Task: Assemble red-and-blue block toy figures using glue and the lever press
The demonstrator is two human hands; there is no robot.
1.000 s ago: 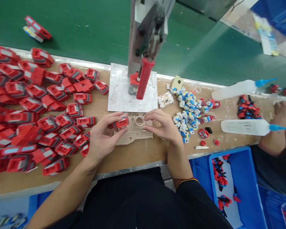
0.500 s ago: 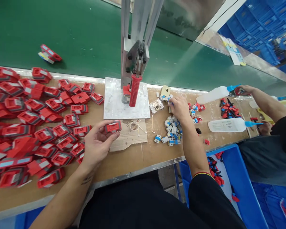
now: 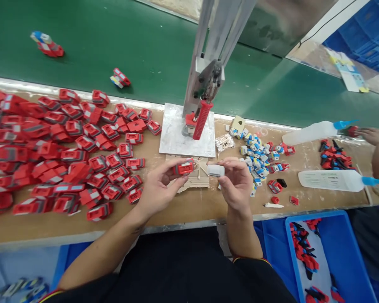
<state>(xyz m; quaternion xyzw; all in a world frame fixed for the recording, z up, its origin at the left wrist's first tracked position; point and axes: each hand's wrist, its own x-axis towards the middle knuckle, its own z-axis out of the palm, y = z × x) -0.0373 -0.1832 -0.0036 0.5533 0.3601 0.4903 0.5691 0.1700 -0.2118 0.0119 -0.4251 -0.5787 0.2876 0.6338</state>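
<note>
- One left hand (image 3: 158, 187): thumb and fingers narrowly parted, pinching a red part (image 3: 183, 167) between them, the part's right end free.
- One right hand (image 3: 238, 188): thumb and fingertips drawn together on a pale block (image 3: 216, 170), its left end projecting toward the red part; the two pieces are apart.
- One piece of cardboard (image 3: 202, 182), low between the hands, bearing cotton swabs (image 3: 203, 168).
- One metal plate (image 3: 170, 134), beyond the hands, beneath a red handle (image 3: 203, 120).
- Many red housings (image 3: 134, 138), spread left of the left hand.
- Numerous blue-and-white blocks (image 3: 254, 148), heaped near the right hand.
</note>
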